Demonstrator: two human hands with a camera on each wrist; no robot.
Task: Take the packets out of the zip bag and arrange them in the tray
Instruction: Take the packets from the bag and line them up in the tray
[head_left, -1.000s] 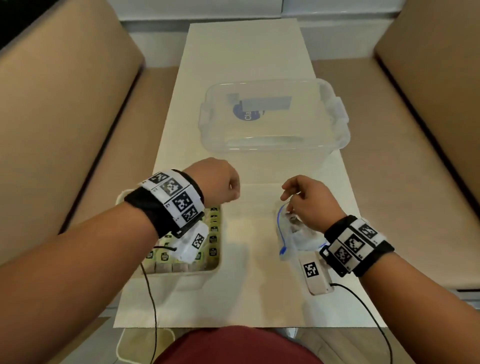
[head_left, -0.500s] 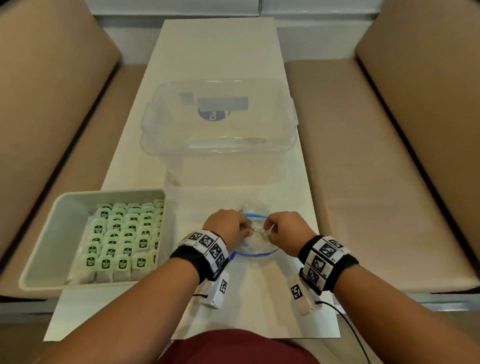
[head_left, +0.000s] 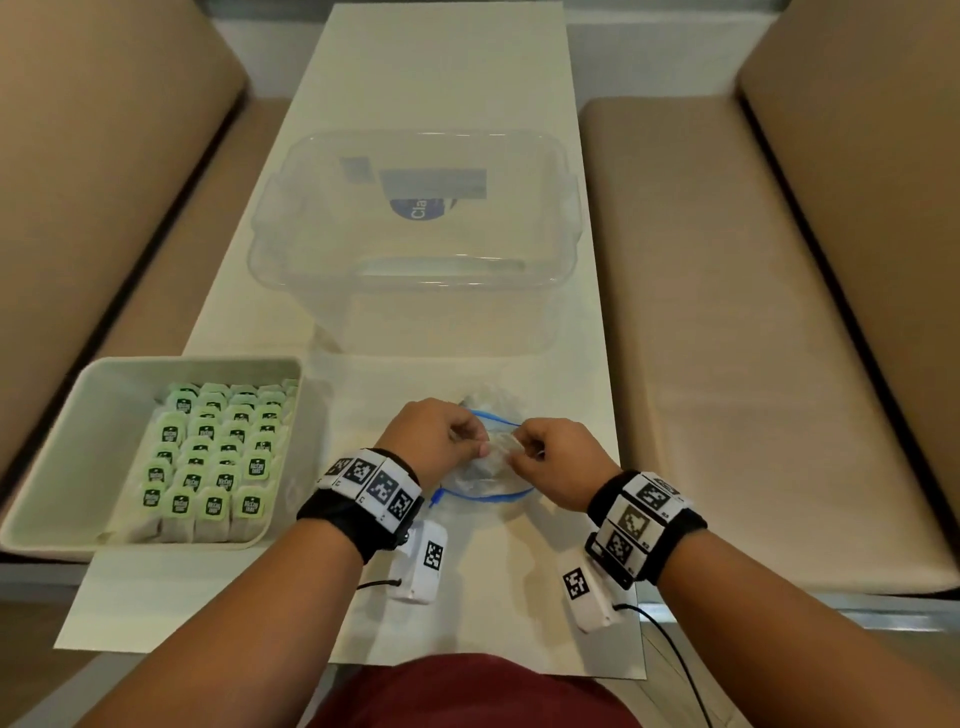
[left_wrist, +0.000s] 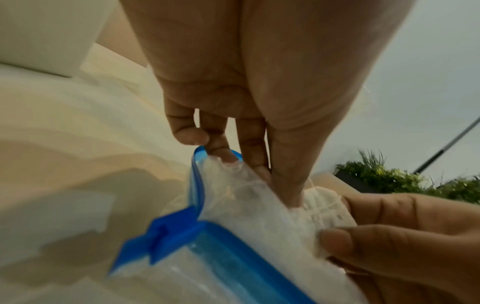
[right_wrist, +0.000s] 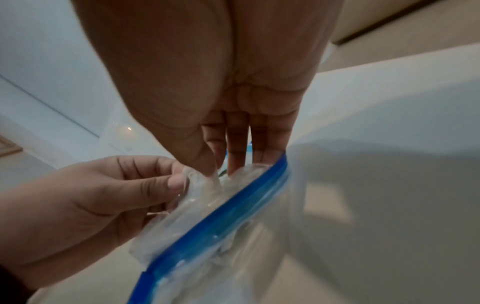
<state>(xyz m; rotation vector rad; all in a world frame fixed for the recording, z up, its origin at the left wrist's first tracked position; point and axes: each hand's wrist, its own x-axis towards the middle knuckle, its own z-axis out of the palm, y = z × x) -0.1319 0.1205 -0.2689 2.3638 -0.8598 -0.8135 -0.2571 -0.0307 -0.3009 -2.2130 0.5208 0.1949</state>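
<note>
The clear zip bag (head_left: 483, 478) with a blue zip strip lies on the table in front of me, mouth facing up. A blue slider (left_wrist: 161, 232) sits at its left end. My left hand (head_left: 470, 441) pinches the bag's clear lip (right_wrist: 187, 185). My right hand (head_left: 522, 452) has its fingers in the mouth of the bag (right_wrist: 233, 216) and pinches a white packet (left_wrist: 319, 207) with a thin string there. The white tray (head_left: 104, 374) stands to the left, its right half filled with rows of green-labelled packets (head_left: 218, 457).
A large clear plastic box (head_left: 415, 270) stands just beyond the bag on the narrow cream table (head_left: 441, 78). Tan padded benches (head_left: 753, 312) flank the table on both sides. The tray's left half is bare.
My left hand has left the tray and come right to the bag, meeting my right hand at its mouth. In the last half second both hands have barely shifted.
</note>
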